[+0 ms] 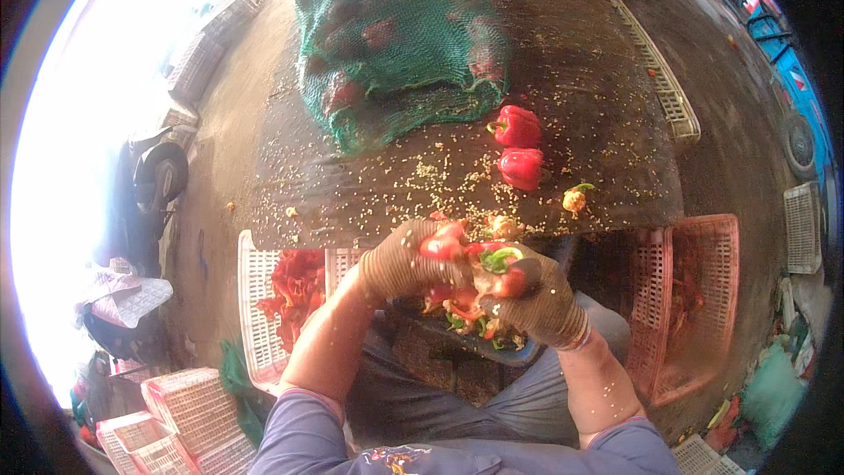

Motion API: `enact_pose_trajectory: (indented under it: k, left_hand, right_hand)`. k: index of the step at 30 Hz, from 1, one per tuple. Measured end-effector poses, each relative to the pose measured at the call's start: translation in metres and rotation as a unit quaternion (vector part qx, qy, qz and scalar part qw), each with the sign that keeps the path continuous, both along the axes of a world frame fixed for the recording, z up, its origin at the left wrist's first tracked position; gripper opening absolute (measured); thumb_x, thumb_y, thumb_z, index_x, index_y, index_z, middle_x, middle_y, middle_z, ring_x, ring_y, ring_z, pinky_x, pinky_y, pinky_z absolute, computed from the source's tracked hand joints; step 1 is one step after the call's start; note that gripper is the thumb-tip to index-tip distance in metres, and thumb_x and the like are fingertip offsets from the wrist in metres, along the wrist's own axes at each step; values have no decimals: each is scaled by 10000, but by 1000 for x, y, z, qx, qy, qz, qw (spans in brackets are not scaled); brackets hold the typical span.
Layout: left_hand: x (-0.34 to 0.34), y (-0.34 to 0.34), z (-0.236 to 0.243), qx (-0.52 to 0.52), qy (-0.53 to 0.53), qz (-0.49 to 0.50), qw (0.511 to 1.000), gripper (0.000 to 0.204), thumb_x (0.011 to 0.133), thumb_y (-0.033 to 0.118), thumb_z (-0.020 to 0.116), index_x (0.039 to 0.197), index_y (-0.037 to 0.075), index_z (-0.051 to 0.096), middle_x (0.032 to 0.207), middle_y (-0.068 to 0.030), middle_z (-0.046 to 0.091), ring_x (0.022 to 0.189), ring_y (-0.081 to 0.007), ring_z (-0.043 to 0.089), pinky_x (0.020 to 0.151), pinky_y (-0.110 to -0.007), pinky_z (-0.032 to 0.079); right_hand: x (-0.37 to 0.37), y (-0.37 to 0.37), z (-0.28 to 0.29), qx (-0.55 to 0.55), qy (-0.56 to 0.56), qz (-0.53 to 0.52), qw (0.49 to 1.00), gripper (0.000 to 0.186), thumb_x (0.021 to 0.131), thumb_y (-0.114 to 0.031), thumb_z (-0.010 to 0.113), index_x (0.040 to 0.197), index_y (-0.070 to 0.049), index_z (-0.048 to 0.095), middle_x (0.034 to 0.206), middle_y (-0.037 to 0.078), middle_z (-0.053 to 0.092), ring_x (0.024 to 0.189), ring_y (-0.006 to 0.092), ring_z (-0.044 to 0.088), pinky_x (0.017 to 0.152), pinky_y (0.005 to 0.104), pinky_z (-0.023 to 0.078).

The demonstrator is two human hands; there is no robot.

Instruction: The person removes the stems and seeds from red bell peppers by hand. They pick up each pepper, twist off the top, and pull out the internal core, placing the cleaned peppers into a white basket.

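Note:
Both my hands wear brown work gloves and meet over the table's near edge. My left hand (396, 264) is closed round a red bell pepper piece (444, 244). In my right hand (549, 303) is a pepper core (499, 259) with a green stem and some red flesh; the fingers are partly hidden. Right below them, stems, cores and red scraps (457, 321) lie in a container with a blue rim (525, 357) between my knees. Beyond the hands, two whole red bell peppers (520, 169) sit on the dark table (607, 158), and a loose core (575, 199) lies to their right.
A green mesh sack (409, 53) of red peppers covers the table's far side; seeds are scattered nearer. A white crate (255, 308) at left holds red pepper pieces (299, 286). Reddish crates (725, 290) stand at right. More crates (198, 413) are stacked at lower left.

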State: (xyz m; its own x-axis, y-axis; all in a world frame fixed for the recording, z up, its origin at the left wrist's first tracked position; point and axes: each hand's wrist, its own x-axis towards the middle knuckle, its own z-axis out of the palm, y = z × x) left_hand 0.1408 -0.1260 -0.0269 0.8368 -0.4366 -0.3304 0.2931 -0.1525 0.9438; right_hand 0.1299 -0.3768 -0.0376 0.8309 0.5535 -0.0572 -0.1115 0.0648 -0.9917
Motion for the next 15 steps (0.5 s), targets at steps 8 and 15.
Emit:
enact_pose_trajectory:
  k: [8, 15]
  left_hand:
    - [4, -30, 2, 117, 105, 201, 967, 280, 962, 291, 726, 905, 18, 743, 756, 20, 662, 658, -67, 571, 567, -258, 484]
    - [-31, -26, -19, -63, 106, 201, 972, 352, 1052, 263, 581, 1190, -42, 689, 952, -103, 755, 842, -161, 711, 749, -306, 584]
  right_hand:
    - [7, 14, -18, -103, -21, -126, 986, 459, 781, -40, 775, 1221, -1, 653, 1091, 95, 738, 998, 166, 693, 905, 323, 547]
    - [6, 29, -32, -186, -105, -190, 958, 549, 746, -107, 811, 1257, -39, 622, 1062, 156, 734, 1000, 294, 725, 865, 381, 564]
